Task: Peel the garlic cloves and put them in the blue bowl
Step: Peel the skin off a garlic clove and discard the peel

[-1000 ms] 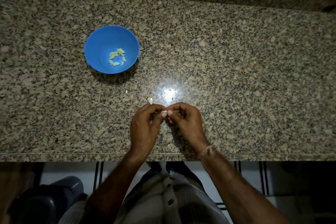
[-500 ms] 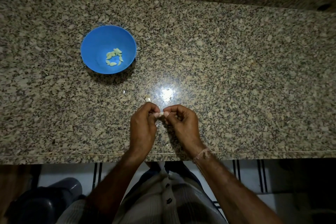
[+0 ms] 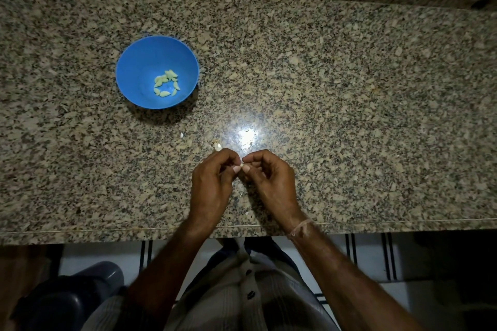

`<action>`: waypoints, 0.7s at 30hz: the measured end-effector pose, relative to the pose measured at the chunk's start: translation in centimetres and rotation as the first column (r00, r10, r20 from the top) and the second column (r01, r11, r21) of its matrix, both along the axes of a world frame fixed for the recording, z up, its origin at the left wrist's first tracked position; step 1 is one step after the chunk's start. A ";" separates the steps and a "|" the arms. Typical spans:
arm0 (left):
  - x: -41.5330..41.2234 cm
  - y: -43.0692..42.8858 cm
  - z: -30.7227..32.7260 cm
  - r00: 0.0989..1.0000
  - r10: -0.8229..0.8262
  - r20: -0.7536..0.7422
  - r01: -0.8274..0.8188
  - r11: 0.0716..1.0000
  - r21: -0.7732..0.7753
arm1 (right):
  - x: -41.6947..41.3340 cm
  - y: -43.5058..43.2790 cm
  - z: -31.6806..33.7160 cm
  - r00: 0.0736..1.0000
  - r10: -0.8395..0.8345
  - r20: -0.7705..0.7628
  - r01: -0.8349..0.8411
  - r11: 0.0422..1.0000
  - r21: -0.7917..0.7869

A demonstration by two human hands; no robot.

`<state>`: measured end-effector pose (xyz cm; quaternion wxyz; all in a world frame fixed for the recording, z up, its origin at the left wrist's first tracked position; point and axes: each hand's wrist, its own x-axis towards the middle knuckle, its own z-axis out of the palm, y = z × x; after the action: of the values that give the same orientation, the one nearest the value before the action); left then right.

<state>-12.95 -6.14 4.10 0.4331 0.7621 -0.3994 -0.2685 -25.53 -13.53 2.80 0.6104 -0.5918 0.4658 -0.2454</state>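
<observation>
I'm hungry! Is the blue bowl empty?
Not empty: the blue bowl holds several peeled garlic cloves at its bottom.

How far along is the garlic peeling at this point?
Done: several peeled cloves lie in the blue bowl. In hand: the left hand and right hand pinch one small clove between them. Left: finishing it, dropping it in, plus a pale piece on the counter beyond the left hand, clove or skin unclear.
</observation>
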 end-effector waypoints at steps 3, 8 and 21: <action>-0.2 -0.1 0.0 1.000 0.010 0.015 -0.010 1.000 -0.001 | 0.0 -0.1 0.1 1.000 0.009 -0.014 -0.009 1.000 -0.025; -0.2 0.0 0.0 1.000 -0.004 0.021 0.004 1.000 -0.002 | -0.2 -0.1 0.2 0.999 0.040 -0.032 -0.042 0.996 -0.076; -1.0 0.5 -1.3 0.986 0.123 -0.117 -0.115 0.991 0.066 | -0.2 -0.1 0.0 0.999 -0.027 -0.025 0.027 1.000 -0.007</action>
<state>-13.98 -5.64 2.82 0.4489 0.7795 -0.3182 -0.2994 -25.72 -13.61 2.76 0.5992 -0.5905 0.4806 -0.2474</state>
